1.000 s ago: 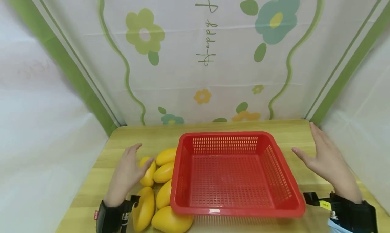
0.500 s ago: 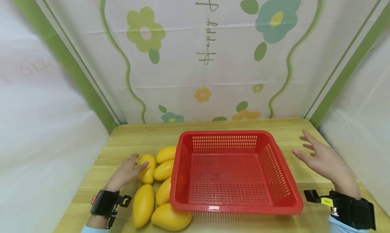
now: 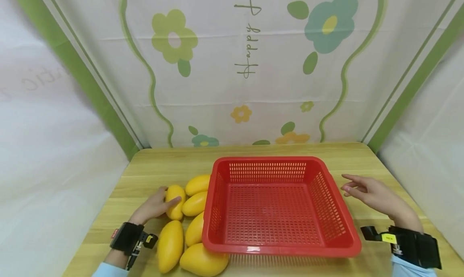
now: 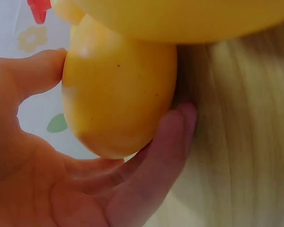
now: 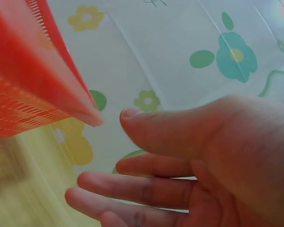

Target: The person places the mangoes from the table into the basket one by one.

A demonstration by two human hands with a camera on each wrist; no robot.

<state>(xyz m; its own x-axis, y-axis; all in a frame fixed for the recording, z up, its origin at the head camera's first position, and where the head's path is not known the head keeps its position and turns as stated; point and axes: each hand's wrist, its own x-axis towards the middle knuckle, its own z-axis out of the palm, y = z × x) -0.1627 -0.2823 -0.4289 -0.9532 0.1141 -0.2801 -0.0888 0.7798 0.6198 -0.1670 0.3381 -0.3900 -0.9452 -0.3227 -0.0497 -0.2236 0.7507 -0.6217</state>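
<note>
The wood-grain tabletop [image 3: 170,160] is supporting a red slotted plastic basket [image 3: 272,212]. Five yellow mangoes [image 3: 170,247] are lying along the basket's left side. Your right hand [image 3: 377,197] is hovering just beside the basket's right side, its fingers loosely extended. Your left hand [image 3: 154,206] is gripping a sixth mango [image 4: 118,90] at the rear left of the cluster. This mango is showing a smooth, glossy yellow skin with small dark specks and a rounded body. It is sitting between your left thumb [image 4: 40,71] and your curled fingers [image 4: 156,161], touching both.
</note>
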